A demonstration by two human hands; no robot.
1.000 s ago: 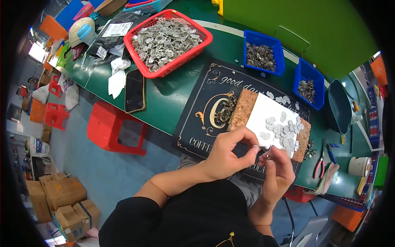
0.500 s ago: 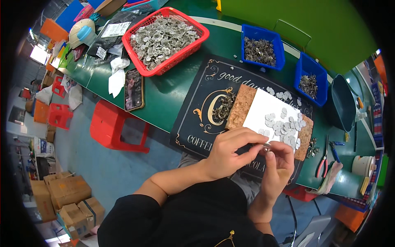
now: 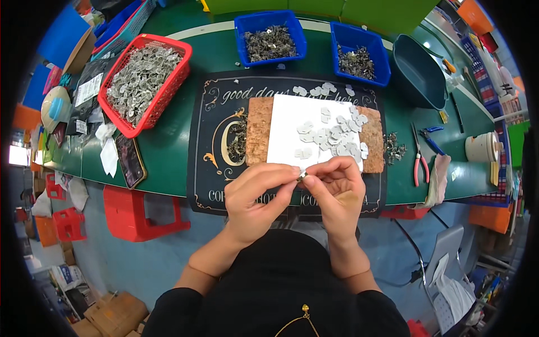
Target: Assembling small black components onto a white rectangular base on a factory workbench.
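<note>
My left hand (image 3: pixel 259 194) and my right hand (image 3: pixel 336 194) meet just in front of a white sheet (image 3: pixel 283 126). Between their fingertips they pinch a small metal piece (image 3: pixel 302 174), partly hidden by the fingers. Many flat pale-grey pieces (image 3: pixel 337 135) lie scattered over the sheet, and a few more (image 3: pixel 323 90) sit beyond its far edge. The sheet rests on a brown cork-like board (image 3: pixel 259 129), which lies on a black printed mat (image 3: pixel 208 185). Dark small metal parts (image 3: pixel 238 140) are heaped at the board's left, and others (image 3: pixel 394 147) at its right.
A red basket (image 3: pixel 163 104) full of metal pieces stands left, beside a phone (image 3: pixel 130 160). Two blue bins (image 3: pixel 243 28) (image 3: pixel 382 56) of small parts and a dark green basin (image 3: pixel 418 70) stand at the back. Pink-handled pliers (image 3: pixel 417 168) lie right.
The view has turned, so the table now sits straighter and further left in the picture. Both hands still pinch the small metal piece together.
</note>
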